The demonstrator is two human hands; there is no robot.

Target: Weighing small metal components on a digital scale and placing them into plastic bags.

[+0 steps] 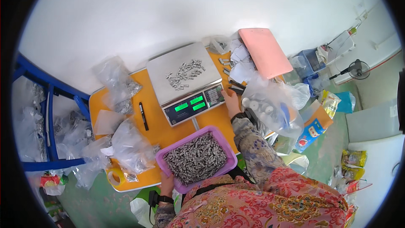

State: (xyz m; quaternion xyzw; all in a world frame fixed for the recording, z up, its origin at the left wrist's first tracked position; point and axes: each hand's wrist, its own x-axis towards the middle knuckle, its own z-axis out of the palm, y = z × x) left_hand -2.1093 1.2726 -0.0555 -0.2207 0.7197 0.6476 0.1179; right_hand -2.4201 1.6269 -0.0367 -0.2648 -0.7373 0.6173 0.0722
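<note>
My left hand (167, 184) grips the near left side of a purple plastic basket (233, 157), which is filled with small grey metal parts (195, 158). The basket sits at the table's front edge, close against my body. Holding nothing that I can see, my right hand (231, 103) reaches to the keypad (214, 96) of a digital counting scale (173, 119), its fingers stretched out at the right side of the keys. A loose scatter of the same metal parts (185, 74) lies on the scale's steel pan (162, 65). Green digits glow on the display (189, 104).
A black marker (144, 116) and clear bags of parts (134, 143) lie left on the orange table (160, 137), with yellow tape (114, 177) at its corner. To the right are a pink lid-like panel (265, 52) and a bulky clear bag (270, 109). A blue rack (51, 122) stands left.
</note>
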